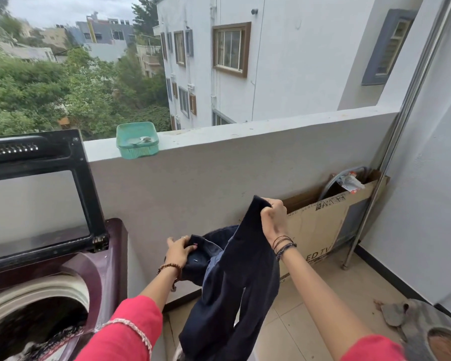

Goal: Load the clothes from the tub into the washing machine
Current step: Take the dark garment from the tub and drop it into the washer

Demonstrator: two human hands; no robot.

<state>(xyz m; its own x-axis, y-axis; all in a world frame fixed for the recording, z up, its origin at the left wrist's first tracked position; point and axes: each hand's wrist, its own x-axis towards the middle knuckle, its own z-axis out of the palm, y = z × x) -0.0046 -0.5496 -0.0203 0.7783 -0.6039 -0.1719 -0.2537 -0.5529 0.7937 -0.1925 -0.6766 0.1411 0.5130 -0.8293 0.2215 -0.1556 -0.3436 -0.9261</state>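
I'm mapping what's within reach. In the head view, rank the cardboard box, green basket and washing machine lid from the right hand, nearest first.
From the right hand:
1. Cardboard box, just right of it.
2. Green basket, on the ledge, up-left.
3. Washing machine lid, raised, far left.

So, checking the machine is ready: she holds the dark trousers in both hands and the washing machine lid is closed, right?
Not quite. Both hands, left and right, do grip the dark trousers, but the head view shows the washing machine lid raised open.
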